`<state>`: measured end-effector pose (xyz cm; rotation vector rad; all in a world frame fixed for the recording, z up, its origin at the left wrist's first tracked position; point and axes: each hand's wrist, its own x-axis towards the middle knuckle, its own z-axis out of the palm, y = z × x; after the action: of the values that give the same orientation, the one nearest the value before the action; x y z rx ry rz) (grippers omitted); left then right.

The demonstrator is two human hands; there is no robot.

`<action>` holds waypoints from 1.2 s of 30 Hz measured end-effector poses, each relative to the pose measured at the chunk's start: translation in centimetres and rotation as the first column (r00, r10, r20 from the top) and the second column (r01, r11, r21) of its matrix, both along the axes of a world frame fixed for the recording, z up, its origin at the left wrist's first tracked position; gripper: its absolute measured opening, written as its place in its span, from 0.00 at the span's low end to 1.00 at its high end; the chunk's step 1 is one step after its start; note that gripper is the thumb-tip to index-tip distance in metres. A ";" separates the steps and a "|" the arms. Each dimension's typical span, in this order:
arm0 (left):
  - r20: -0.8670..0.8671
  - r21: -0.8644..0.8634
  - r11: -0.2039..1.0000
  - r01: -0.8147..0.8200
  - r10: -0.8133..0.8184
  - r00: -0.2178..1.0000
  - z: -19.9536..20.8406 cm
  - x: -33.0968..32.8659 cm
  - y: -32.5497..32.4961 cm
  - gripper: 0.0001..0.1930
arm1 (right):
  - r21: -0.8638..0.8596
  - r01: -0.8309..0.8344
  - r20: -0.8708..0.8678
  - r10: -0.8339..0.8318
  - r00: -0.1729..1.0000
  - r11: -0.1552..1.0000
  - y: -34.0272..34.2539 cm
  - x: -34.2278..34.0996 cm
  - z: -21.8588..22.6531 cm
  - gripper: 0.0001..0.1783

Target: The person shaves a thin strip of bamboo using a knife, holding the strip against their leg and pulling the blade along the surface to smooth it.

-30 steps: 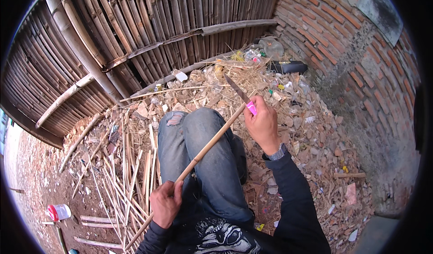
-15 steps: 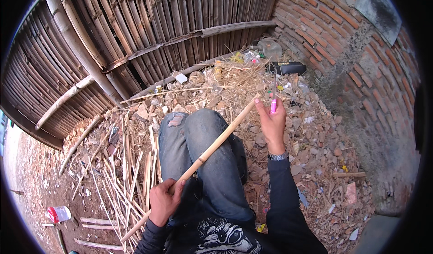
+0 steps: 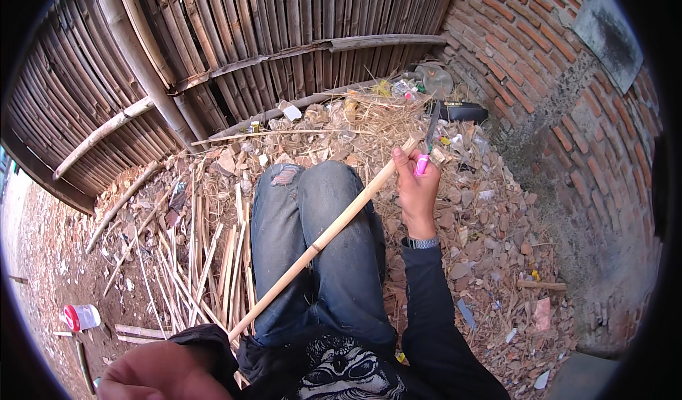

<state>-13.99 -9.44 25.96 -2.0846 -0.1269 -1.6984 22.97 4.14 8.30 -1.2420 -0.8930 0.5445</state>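
A long pale bamboo strip (image 3: 334, 231) slants across my lap, its far end up at my right hand (image 3: 415, 194) and its near end low by my left sleeve. My right hand is closed around a knife (image 3: 422, 164) with a pink handle, its narrow blade pointing away from me. The thumb of that hand also presses on the strip near its far end. Close to the camera, my left hand (image 3: 160, 371) is off the strip at the lower left. Its fingers are mostly cut off by the lower edge of the picture.
Split bamboo strips (image 3: 226, 265) lie on the ground left of my knees. A white tub with a red lid (image 3: 87, 317) sits farther left. Ahead stand a bamboo wall (image 3: 284, 30) and, to the right, a brick wall (image 3: 526, 38). A black case (image 3: 463, 111) lies near the corner among rubble.
My left hand has let go of the bamboo strip and come down and left, nearer the camera. My right hand has shifted slightly left, still holding knife and strip.
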 end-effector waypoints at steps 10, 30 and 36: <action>0.534 0.013 0.942 0.335 -0.290 0.794 -3.3 8.7 0.6 0.18 | -0.002 0.021 0.016 -0.021 1.000 1.000 -0.7 1.0 -0.5 0.13; -0.090 0.131 0.821 0.556 -0.549 0.831 -4.0 19.6 2.8 0.23 | -0.022 -0.066 -0.118 0.063 0.991 0.998 -1.1 0.3 -2.1 0.11; 0.179 -0.839 0.486 0.247 -0.182 0.967 -11.0 20.2 13.4 0.16 | -0.006 -0.064 -0.036 0.064 0.997 0.998 -2.6 0.4 -0.3 0.14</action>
<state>6.20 3.99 14.97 -2.8239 -0.9678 -2.1209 23.34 1.55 7.97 -1.2096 -0.9038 0.6199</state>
